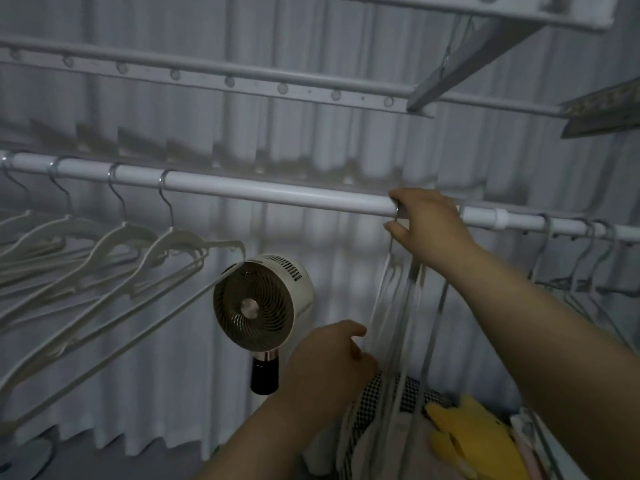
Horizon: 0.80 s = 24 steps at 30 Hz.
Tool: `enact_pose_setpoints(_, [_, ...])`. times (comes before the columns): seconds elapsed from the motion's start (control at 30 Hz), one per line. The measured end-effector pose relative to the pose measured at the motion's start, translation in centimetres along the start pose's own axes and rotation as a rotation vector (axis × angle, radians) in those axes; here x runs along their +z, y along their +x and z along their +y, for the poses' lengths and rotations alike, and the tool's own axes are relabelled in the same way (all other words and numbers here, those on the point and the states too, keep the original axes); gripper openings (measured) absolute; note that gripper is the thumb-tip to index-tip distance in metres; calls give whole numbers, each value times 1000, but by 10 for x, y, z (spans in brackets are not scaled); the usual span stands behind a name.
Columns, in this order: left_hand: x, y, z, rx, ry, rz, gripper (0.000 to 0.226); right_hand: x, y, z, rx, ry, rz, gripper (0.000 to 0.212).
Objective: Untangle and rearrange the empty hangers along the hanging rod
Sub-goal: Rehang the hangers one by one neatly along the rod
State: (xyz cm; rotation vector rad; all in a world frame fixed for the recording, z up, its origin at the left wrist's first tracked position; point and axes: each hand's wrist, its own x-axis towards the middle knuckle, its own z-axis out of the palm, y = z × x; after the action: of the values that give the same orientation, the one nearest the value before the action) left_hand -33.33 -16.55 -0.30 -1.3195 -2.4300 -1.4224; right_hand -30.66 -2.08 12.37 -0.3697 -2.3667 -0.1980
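Observation:
A white hanging rod [277,194] runs across the view, sloping down to the right. Several empty white hangers [145,251] hang spaced out on its left part. A bunch of white hangers [401,306] hangs under the rod's middle right. My right hand [426,220] is at the rod, its fingers closed on the metal hooks of that bunch. My left hand [332,355] is lower down, gripping the bunch's lower bars from the left. A few more hangers [581,268] hang at the far right of the rod.
A small round fan [258,303] on a dark stem stands behind the rod, in front of a white curtain. A drying rack with pegs [228,79] sits above. Below right lie a checkered cloth [370,400] and a yellow soft item [474,434].

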Motion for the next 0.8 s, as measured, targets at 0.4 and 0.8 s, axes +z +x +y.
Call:
enact_pose_setpoints(0.4, [-52, -22, -33, -100, 132, 281, 32, 9, 3, -24, -81, 32, 20, 50])
enact_pose_setpoints(0.8, [-130, -45, -78, -314, 198, 451, 33, 31, 22, -91, -167, 151, 65, 47])
